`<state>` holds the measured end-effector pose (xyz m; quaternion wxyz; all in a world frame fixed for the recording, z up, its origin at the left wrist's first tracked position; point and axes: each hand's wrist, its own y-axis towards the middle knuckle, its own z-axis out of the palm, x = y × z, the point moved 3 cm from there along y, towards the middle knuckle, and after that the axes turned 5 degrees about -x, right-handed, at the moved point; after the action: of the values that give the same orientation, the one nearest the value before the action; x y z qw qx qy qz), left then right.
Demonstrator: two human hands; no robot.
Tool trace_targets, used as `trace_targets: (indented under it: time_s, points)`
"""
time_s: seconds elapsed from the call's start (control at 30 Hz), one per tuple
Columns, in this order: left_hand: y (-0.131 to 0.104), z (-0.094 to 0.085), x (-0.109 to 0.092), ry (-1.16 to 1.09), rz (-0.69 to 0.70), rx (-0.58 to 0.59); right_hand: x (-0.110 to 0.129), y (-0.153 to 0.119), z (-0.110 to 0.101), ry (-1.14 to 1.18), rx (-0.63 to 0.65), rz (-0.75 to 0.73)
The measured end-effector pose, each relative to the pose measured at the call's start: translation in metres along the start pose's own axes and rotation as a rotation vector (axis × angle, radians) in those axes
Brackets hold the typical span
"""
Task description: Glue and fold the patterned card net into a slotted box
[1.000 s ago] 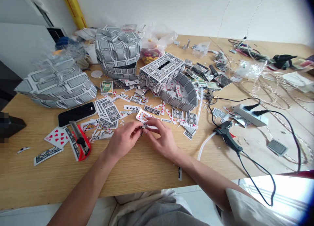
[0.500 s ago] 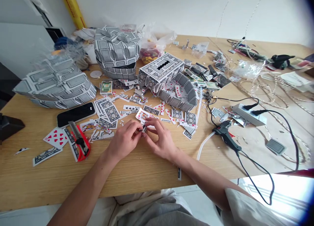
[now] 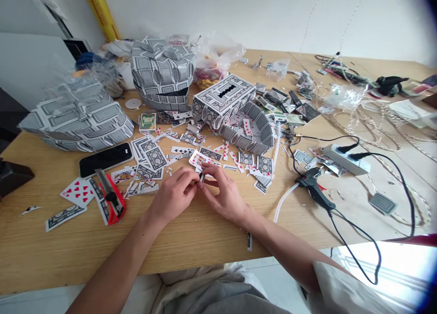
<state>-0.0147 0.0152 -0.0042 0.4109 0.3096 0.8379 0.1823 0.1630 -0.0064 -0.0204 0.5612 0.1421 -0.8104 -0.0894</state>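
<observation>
My left hand and my right hand meet over the front middle of the wooden table. Between their fingertips is a small piece of playing card, dark on one side and pale at its edge; the fingers hide most of it. Both hands are closed in a pinch on it. Just beyond the fingers lie face-up playing cards and cut card strips. To the left of my left hand are patterned card backs and a red utility knife.
A black phone lies at the left. Woven card baskets, a lidded one and a card box on a curved tray stand behind. At the right are a hot glue gun, its cable and a power strip.
The small card piece has turned slightly between my fingertips. Both hands stay in nearly the same place, and the things on the table have not moved.
</observation>
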Motion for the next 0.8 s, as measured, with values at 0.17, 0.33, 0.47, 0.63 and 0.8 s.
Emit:
trace_targets:
  time_s: [0.17,0.33,0.47,0.63,0.8]
  points:
    - [0.0006,-0.0018,-0.0009,-0.056,0.007,0.021,-0.0047,-0.001,0.0013,0.041,-0.001,0.061]
    - [-0.0023,-0.0036,0.0002,0.003,0.039,-0.003,-0.0035,0.0005,0.0005,0.088,-0.01,0.093]
    - [-0.0045,-0.0048,0.0005,0.075,0.097,-0.05,-0.0067,0.0015,0.001,0.136,-0.029,0.124]
    - [-0.0063,-0.0047,0.0012,0.144,0.144,-0.077,-0.0077,0.0033,0.0004,0.162,-0.023,0.111]
    - [-0.0046,-0.0057,-0.0023,0.176,0.175,-0.102,-0.0041,0.0034,-0.0013,0.185,0.017,0.087]
